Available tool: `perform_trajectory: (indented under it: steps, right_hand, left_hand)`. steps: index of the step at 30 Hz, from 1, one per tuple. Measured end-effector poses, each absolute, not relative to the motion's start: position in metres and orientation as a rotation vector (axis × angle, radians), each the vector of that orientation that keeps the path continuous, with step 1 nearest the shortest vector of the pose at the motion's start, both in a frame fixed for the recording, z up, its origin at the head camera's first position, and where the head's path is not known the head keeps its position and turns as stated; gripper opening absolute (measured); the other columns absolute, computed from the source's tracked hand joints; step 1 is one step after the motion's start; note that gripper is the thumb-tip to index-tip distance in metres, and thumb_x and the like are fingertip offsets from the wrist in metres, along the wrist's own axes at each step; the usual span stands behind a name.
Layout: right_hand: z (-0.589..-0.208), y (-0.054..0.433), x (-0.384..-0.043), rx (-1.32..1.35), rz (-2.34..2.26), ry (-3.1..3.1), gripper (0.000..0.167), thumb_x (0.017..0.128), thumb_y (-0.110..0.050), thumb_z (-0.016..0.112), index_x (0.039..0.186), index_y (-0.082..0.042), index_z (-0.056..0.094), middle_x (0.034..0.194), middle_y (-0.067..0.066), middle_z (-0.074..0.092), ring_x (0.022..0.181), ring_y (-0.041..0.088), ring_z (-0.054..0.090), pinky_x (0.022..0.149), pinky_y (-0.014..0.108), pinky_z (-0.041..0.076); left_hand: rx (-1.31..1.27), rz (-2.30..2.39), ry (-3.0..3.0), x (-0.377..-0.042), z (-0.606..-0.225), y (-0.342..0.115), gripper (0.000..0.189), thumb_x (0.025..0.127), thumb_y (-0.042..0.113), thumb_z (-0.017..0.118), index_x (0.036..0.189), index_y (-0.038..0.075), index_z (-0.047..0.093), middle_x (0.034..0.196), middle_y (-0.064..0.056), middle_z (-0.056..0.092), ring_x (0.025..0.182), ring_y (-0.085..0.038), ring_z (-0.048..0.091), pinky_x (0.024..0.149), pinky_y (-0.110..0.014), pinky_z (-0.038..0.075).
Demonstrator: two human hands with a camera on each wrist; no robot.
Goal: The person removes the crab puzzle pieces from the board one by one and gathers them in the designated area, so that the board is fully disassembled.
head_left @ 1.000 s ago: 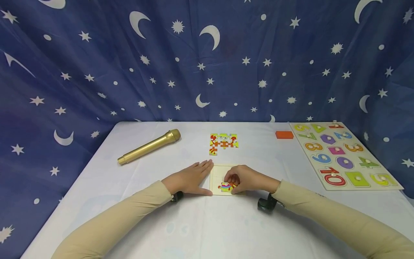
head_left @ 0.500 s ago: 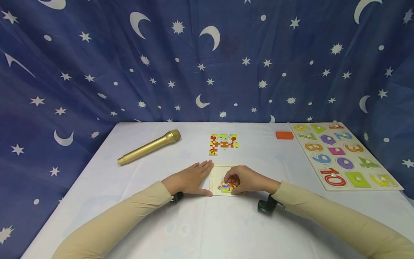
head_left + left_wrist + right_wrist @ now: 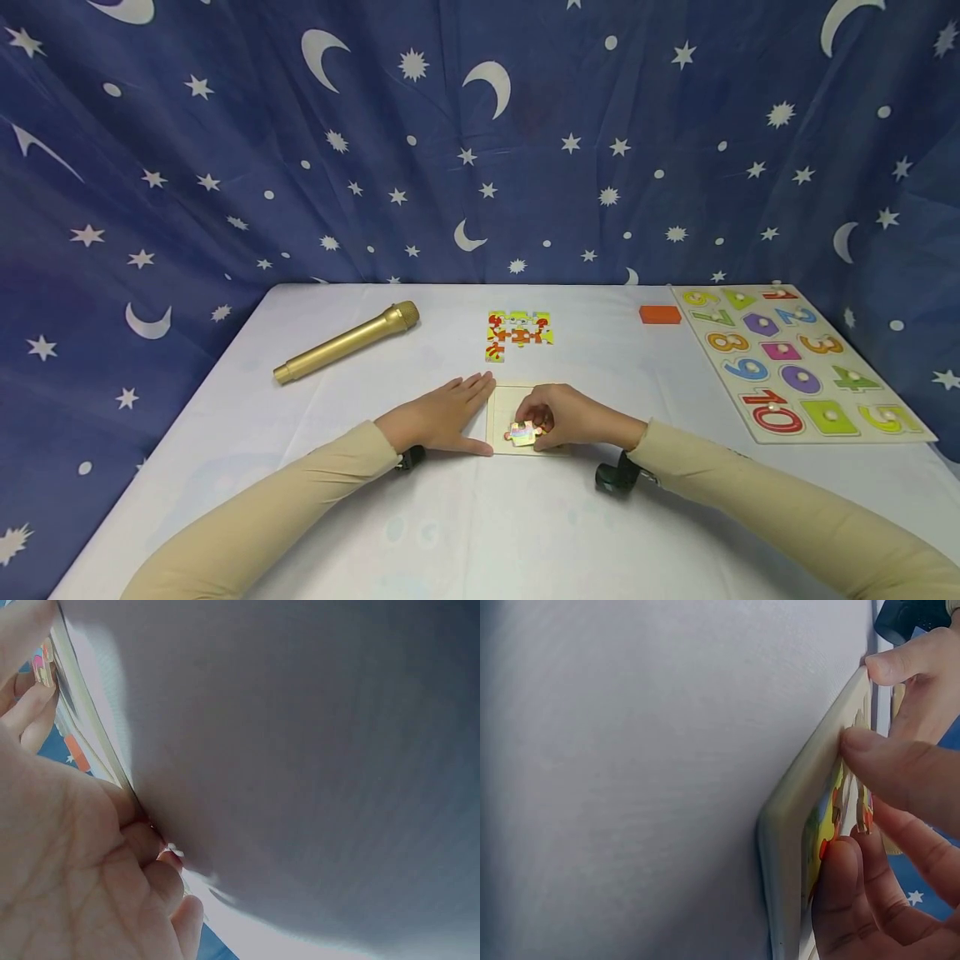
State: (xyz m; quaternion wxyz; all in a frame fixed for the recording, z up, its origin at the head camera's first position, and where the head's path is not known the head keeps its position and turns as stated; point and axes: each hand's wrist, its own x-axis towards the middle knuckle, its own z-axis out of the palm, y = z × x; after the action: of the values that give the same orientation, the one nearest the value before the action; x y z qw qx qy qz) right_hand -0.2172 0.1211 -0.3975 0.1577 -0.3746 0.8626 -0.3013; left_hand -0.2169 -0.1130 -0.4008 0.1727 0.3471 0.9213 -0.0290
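Observation:
In the head view, my right hand [image 3: 573, 417] pinches a colourful jigsaw piece [image 3: 522, 433] over the light wooden puzzle tray [image 3: 504, 400]. The piece is tilted and catches the light. In the right wrist view, its edge [image 3: 865, 814] stands off the tray, and a yellow piece [image 3: 826, 817] lies in the tray below, partly hidden by the fingers. My left hand [image 3: 442, 414] lies with straight fingers along the tray's left side, thumb and fingertips touching its edge. Beyond the tray, several joined jigsaw pieces [image 3: 521, 332] lie on the table.
A gold microphone [image 3: 345, 342] lies at the back left of the white table [image 3: 420, 533]. At the back right are an orange block [image 3: 660, 314] and a number-and-shape peg board [image 3: 795, 358]. A starry blue cloth [image 3: 555, 167] hangs behind.
The piece in my right hand has tilted up and shifted slightly left, its face now bright with glare. My right fingers moved slightly left with it. My left hand stayed still.

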Motion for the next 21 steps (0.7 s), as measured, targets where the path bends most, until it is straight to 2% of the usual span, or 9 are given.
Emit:
perform_trajectory:
  steps: [21]
  right_hand:
    - [-0.3982, 0.1253, -0.2214, -0.893, -0.985, 2.434, 0.027, 0.07, -0.009, 0.082, 0.095, -0.005, 0.07, 0.077, 0.001, 0.063, 0.066, 0.006, 0.052, 0.058, 0.016, 0.048]
  left_hand:
    - [0.978, -0.069, 2.606, -0.2174, -0.4001, -0.1126, 0.101, 0.083, 0.071, 0.045, 0.152, 0.006, 0.008, 0.16, -0.009, 0.007, 0.148, -0.022, 0.009, 0.121, -0.039, 0.015]
